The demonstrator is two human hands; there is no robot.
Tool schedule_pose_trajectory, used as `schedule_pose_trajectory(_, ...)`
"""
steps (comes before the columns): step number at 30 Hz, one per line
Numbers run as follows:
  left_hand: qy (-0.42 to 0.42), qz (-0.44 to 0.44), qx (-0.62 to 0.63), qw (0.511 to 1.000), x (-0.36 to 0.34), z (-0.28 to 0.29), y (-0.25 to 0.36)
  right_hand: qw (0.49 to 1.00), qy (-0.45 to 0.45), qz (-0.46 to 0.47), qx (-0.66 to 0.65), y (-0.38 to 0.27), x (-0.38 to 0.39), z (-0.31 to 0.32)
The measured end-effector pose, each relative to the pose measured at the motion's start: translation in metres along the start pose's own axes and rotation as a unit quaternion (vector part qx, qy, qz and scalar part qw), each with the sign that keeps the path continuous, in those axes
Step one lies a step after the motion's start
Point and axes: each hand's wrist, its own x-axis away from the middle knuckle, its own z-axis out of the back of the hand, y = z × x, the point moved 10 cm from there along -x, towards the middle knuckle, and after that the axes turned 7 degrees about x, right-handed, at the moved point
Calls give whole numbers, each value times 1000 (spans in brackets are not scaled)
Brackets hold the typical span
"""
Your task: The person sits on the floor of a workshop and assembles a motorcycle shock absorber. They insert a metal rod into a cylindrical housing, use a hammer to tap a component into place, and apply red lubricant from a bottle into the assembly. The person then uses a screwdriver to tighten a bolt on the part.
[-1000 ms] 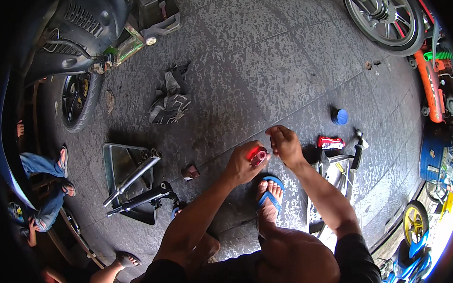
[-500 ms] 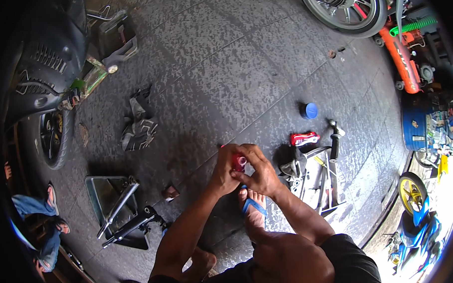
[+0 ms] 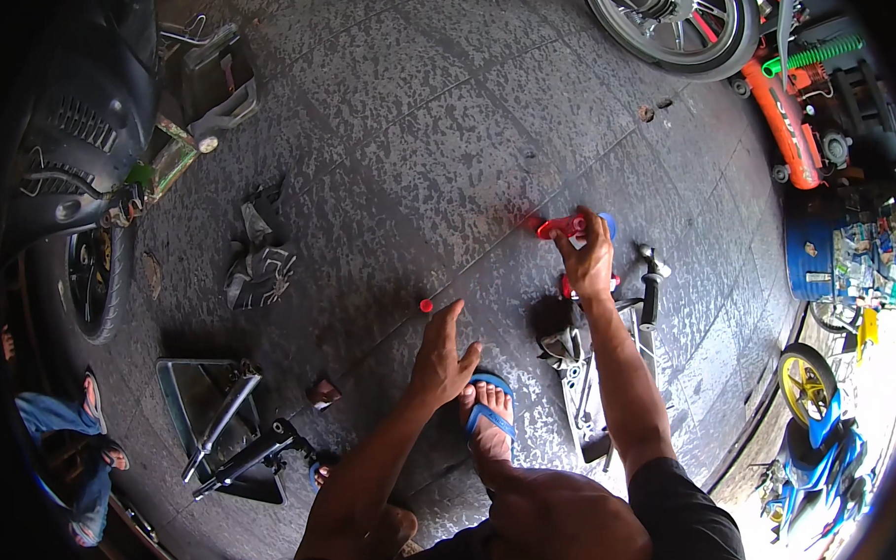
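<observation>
Out ahead to the right, my right hand [image 3: 585, 250] grips a red bottle [image 3: 562, 226] tipped on its side, just above the floor. A blue round tub [image 3: 608, 224] and a red package [image 3: 569, 287] are partly hidden behind that hand. My left hand [image 3: 445, 354] holds nothing, its fingers apart, index finger pointing toward a small red cap [image 3: 426, 306] on the tiled floor. My blue-sandalled foot [image 3: 490, 422] is below it.
A metal tray with fork tubes [image 3: 216, 421] lies at left, metal parts [image 3: 580, 394] at right. Torn dark scraps [image 3: 260, 257] lie ahead-left. Motorbikes [image 3: 87, 115], a wheel [image 3: 676, 20], an orange cylinder [image 3: 786, 120] and a blue drum [image 3: 807, 253] line the edges. Another person's legs [image 3: 53, 417] are at left.
My hands were together around the red bottle. They have parted: the right carried the bottle forward and right, the left let go and opened. The small red cap now shows between them.
</observation>
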Motion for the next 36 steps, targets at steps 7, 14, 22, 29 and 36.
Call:
schedule_pose_trajectory(7, 8, 22, 14, 1000, 11, 8, -9, 999, -35, -28, -13, 7, -6, -7)
schedule_pose_trajectory(14, 28, 34, 31, 999, 12, 17, -4, 998, -38, -37, -24, 5, -5, -4)
schedule_pose_trajectory(22, 62, 56, 14, 996, 16, 32, -6, 998, -21, -65, -13, 17, 23, 27)
schedule_pose_trajectory(29, 62, 97, 21, 993, 17, 1, -11, 990, -108, -74, 61, 34, 167, 28)
schedule_pose_trajectory(36, 12, 63, 28, 998, 23, -28, 18, 955, -89, -103, 265, 86, 194, 80)
